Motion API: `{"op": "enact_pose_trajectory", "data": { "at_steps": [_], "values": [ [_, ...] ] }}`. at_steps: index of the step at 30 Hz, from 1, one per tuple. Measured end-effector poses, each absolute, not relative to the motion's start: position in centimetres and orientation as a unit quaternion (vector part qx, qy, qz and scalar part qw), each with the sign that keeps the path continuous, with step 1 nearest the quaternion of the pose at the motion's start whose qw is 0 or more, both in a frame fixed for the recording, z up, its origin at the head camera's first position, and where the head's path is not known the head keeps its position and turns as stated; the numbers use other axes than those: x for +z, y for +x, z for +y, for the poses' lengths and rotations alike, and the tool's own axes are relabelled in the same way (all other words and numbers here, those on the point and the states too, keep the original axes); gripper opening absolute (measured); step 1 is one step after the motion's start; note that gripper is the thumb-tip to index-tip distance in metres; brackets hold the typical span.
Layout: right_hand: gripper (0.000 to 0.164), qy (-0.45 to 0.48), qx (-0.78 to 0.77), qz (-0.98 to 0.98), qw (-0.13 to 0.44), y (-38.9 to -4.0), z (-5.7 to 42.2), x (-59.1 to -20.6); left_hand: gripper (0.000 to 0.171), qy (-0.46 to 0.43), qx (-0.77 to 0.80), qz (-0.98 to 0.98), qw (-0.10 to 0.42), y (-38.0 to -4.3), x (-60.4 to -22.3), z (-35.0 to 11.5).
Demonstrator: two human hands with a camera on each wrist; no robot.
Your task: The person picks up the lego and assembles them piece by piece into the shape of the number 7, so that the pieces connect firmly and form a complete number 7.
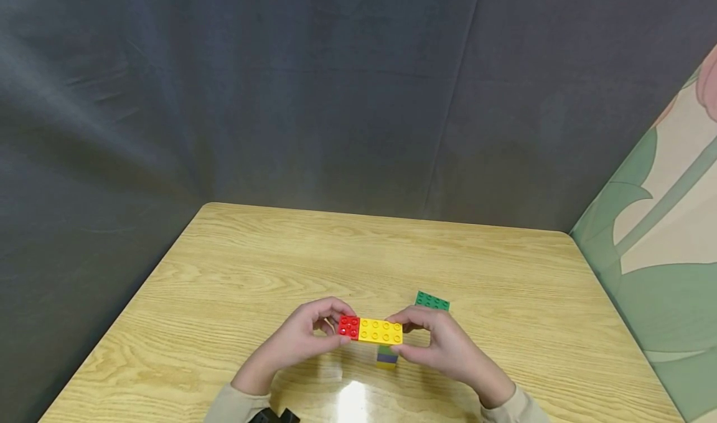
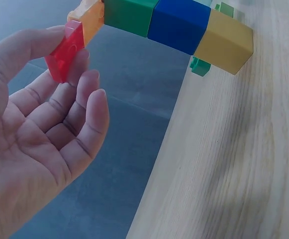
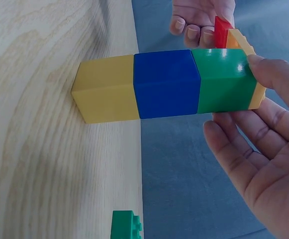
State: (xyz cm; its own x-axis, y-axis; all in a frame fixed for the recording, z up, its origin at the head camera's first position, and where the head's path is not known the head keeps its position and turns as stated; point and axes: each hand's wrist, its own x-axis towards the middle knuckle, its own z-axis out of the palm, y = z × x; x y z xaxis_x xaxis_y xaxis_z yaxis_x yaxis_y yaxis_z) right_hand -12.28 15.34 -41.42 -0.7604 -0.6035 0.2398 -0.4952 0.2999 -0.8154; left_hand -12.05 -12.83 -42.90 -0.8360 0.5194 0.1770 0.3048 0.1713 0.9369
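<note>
Left hand (image 1: 302, 333): your thumb and fingers pinch the red plate (image 1: 348, 327)
Right hand (image 1: 442, 341): you're pinching the yellow 2x4 plate (image 1: 381, 332) at its right end, probably steadying it atop the green-blue-yellow column (image 3: 166, 83)
Where's the red plate: left fingertips, beside the yellow's left end; can't tell if they're joined
Green brick (image 1: 432, 300): on the table (image 1: 252, 255), just far of your right hand

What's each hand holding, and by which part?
Left hand: red studded brick, by opposite sides. Right hand: yellow studded brick, by its right-hand end.
</note>
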Motion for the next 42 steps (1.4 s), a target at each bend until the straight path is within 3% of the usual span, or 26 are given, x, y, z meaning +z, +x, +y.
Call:
{"op": "enact_pose_trajectory", "data": {
  "at_steps": [19, 42],
  "values": [
    [0.025, -0.349, -0.482, 0.802, 0.049, -12.2, 15.3, -41.5, 0.034, 0.295, 0.672, 0.666, 0.135, -12.1, -43.4, -12.7],
    [0.025, -0.345, -0.478, 0.807, 0.045, -12.2, 15.3, -41.3, 0.038, 0.236, 0.687, 0.668, 0.157, -11.7, -43.5, -11.5]
  ]
}}
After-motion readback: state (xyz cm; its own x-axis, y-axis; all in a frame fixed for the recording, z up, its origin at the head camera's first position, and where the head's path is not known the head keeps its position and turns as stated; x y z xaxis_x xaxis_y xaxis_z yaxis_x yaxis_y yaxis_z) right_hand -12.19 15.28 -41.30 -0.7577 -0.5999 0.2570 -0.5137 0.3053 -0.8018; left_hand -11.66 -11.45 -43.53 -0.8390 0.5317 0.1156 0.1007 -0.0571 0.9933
